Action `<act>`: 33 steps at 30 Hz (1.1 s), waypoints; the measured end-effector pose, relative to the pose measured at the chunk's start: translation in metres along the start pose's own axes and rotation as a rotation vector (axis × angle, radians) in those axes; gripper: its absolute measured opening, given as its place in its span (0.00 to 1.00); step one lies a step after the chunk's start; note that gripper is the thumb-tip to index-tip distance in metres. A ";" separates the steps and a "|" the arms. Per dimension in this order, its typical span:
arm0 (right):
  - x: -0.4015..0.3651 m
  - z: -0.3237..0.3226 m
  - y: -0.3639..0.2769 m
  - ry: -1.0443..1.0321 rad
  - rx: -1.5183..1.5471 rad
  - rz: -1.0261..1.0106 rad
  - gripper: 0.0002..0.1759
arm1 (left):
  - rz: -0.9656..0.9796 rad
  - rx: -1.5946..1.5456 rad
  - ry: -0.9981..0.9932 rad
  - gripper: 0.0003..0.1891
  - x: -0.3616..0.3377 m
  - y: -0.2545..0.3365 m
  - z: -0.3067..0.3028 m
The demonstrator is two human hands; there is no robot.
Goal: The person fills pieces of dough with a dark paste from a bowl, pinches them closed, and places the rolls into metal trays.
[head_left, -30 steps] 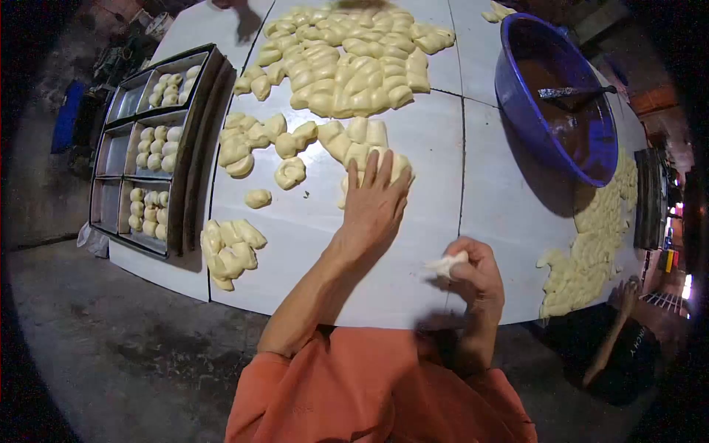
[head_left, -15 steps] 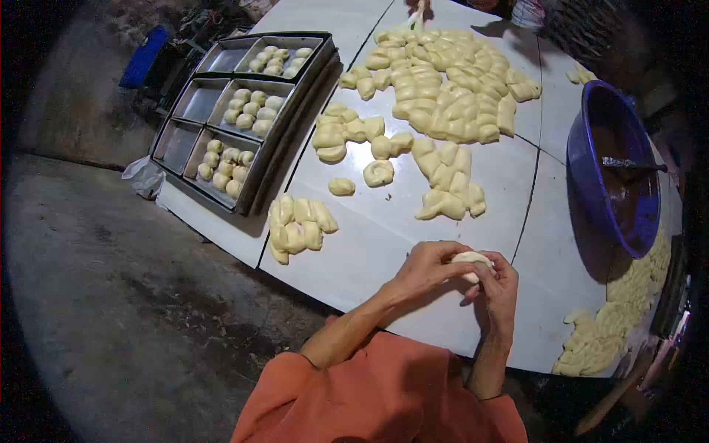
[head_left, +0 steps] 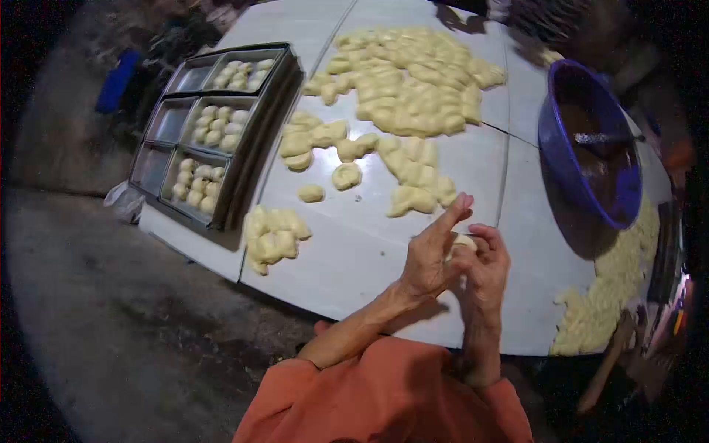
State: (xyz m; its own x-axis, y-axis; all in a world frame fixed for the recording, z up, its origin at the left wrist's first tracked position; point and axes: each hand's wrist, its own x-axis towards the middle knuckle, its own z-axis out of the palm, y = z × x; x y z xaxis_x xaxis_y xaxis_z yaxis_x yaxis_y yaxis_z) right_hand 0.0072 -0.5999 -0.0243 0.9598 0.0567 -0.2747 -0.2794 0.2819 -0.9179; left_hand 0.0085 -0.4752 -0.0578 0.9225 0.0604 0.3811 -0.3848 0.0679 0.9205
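Note:
Both my hands meet above the near edge of the white table [head_left: 354,244]. A small pale dough piece [head_left: 463,241] sits pressed between them. My left hand [head_left: 432,251] lies flat over it with fingers stretched out toward the far right. My right hand [head_left: 484,266] cups it from below, fingers curled. Cut dough pieces lie just beyond my hands in a cluster [head_left: 413,177], and a big heap [head_left: 406,81] covers the far part of the table.
A metal tray rack [head_left: 244,159] with shaped dough balls stands at the table's left edge. A blue bowl [head_left: 569,170] with brown filling and a spoon sits on the right. More dough [head_left: 605,303] lines the right edge; a small pile [head_left: 273,236] lies near left.
My left hand left the dough cluster and joined the right one. Both hands then closed around one dough piece; now the left fingers are stretched out flat over it.

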 end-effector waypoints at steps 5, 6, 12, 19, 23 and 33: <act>0.011 -0.001 -0.011 -0.134 0.515 0.075 0.10 | -0.069 -0.428 0.216 0.49 -0.002 -0.023 0.048; 0.015 0.001 -0.010 -0.128 0.529 0.057 0.10 | -0.116 -0.415 0.217 0.50 -0.002 -0.023 0.052; 0.041 -0.034 -0.017 -0.233 0.586 0.059 0.13 | -0.459 -0.504 0.100 0.52 0.000 -0.025 0.058; 0.112 -0.128 -0.118 0.279 -0.268 -0.511 0.13 | -0.798 -0.198 -0.117 0.26 0.015 0.004 0.010; 0.187 -0.202 -0.161 0.219 -0.669 -0.282 0.13 | -0.843 -0.154 -0.018 0.23 0.013 0.005 -0.009; 0.296 -0.268 -0.111 -0.475 -1.356 -0.094 0.16 | -0.912 -0.127 -0.075 0.21 -0.008 -0.004 -0.018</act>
State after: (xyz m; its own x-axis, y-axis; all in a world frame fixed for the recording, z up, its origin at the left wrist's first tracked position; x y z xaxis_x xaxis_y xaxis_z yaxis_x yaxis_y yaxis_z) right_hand 0.3156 -0.8706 -0.0803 0.8179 0.4734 -0.3270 0.2354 -0.7939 -0.5606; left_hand 0.0022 -0.4578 -0.0658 0.8680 -0.1351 -0.4779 0.4953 0.1667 0.8526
